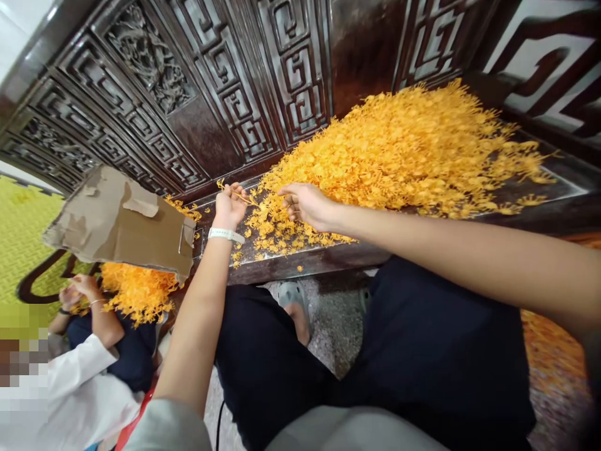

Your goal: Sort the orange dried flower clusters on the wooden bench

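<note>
My left hand [231, 203], with a white band on its wrist, is turned palm up, its fingers curled around a thin orange stem [244, 199]. A small yellow-orange tip of the same kind shows beyond its thumb side. My right hand [305, 205] hovers just right of it, fingers loosely bent and apart, with nothing visible in them. Beneath and behind both hands spreads a large heap of small orange, claw-shaped plastic-looking pieces [399, 150] on the dark wooden bench [319, 255]. Scattered single pieces lie around my left hand.
A torn cardboard box [150, 222] stands on the bench at left, beside a second orange pile [138, 291]. Another person's hands [79, 289] are near that pile. The carved wooden backrest [225, 81] rises behind. More orange lies low at right.
</note>
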Demonstrator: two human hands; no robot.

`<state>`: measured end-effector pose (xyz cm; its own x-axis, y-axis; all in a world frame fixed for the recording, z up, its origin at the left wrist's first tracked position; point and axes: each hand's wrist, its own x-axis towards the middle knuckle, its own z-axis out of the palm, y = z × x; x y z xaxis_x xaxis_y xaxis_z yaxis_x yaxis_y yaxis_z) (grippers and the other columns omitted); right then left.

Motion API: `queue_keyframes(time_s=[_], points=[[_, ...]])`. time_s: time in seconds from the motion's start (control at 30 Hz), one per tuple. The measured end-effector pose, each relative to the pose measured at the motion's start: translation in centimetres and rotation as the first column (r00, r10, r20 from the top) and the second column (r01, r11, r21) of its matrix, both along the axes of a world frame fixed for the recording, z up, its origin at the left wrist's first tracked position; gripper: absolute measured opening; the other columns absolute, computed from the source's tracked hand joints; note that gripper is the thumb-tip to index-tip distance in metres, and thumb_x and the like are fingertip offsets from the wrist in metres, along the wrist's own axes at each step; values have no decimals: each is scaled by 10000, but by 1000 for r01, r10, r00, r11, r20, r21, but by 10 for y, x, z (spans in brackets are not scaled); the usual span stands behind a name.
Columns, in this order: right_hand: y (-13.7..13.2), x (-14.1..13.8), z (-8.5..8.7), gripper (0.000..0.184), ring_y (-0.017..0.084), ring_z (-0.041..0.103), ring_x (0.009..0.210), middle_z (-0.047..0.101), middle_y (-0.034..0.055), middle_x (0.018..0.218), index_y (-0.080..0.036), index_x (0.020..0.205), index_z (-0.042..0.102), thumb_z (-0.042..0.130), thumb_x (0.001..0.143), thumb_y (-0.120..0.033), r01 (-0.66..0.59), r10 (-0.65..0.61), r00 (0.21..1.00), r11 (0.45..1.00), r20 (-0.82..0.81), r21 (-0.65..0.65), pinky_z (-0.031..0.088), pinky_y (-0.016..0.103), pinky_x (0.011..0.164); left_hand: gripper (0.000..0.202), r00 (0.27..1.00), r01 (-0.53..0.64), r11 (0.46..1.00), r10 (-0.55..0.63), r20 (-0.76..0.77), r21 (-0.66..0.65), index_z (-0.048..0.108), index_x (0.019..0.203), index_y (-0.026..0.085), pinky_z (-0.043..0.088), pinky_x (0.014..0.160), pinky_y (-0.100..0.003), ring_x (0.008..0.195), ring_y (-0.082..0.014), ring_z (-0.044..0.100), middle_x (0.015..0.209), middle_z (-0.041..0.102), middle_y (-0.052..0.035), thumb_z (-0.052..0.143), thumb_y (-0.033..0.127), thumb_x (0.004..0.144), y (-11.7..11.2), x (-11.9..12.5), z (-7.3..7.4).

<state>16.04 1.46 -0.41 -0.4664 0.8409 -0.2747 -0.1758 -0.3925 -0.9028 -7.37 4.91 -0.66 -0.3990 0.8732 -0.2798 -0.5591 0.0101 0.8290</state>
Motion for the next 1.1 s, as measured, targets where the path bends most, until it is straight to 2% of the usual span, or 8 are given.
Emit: queue_keyframes(time_s=[0.23, 0.4, 0.6, 0.73, 0.83, 0.9, 1.0, 1.1], points=[[-8, -13, -16, 471, 202, 632, 890, 579, 185, 1270, -210, 1289, 431, 570, 1036, -583, -296, 279, 949, 948, 146, 113, 568, 330, 690, 367, 985, 144, 989, -146, 93, 25, 622, 873, 175, 505, 527, -190, 545, -104, 591, 679, 595, -25, 429, 312, 1153, -6, 39, 14], [-17, -13, -12, 105, 128, 512, 639, 592, 54, 793, -174, 1017, 559, 520, 1059, -262, -322, 321, 945, 947, -64, -12, 450, 250, 580, 380, 978, 175, 983, -181, 105, 63, 608, 886, 178, 475, 510, -177, 551, -90, 588, 697, 605, -19, 410, 335, 1170, -7, 51, 17], [-69, -30, -9, 501, 86, 113, 473, 197, -96, 524, -232, 711, 311, 332, 1158, -459, -434, 354, 890, 849, -286, -302, 172, 213, 443, 401, 987, -114, 993, 115, 109, -8, 448, 792, 197, 292, 404, -151, 416, -48, 378, 573, 416, 54, 351, 225, 1180, -1, 42, 10], [-93, -39, -6, 473, 89, 106, 467, 211, -101, 511, -234, 707, 279, 292, 1165, -348, -383, 312, 905, 893, -290, -236, 164, 208, 451, 411, 982, -164, 985, 168, 81, -57, 371, 772, 211, 185, 384, -176, 377, -53, 208, 545, 260, 94, 312, 205, 1179, 6, 49, 4], [-109, -33, -4, 462, 106, 108, 474, 203, -87, 507, -242, 669, 256, 290, 1127, -282, -445, 443, 879, 895, -177, 32, 154, 229, 463, 401, 976, -209, 977, 210, 61, -30, 358, 776, 220, 166, 395, -196, 385, -62, 168, 554, 203, 106, 333, 217, 1176, 14, 44, -1], [-130, -25, -4, 491, 119, 192, 467, 270, -57, 498, -234, 617, 306, 388, 1091, -329, -650, 694, 715, 706, -88, 282, 206, 252, 482, 391, 959, -277, 960, 278, 56, -31, 334, 778, 222, 161, 403, -188, 388, -59, 167, 554, 196, 110, 319, 180, 1166, 17, 29, -5], [-160, -13, -6, 447, 141, 347, 522, 442, -20, 551, -222, 609, 416, 555, 1015, -348, -815, 942, 302, 175, 147, 552, 298, 293, 568, 379, 943, -324, 943, 328, 62, -76, 302, 777, 219, 148, 403, -163, 377, -53, 141, 546, 173, 115, 269, 66, 1122, 13, -2, -13], [-157, -6, -5, 430, 138, 366, 547, 524, 1, 585, -215, 633, 428, 505, 1041, -328, -787, 864, 289, -31, 413, 616, 292, 315, 611, 368, 955, -278, 955, 287, 73, -107, 313, 776, 221, 149, 388, -165, 363, -57, 141, 529, 186, 114, 280, 8, 1074, 5, -23, -22]])
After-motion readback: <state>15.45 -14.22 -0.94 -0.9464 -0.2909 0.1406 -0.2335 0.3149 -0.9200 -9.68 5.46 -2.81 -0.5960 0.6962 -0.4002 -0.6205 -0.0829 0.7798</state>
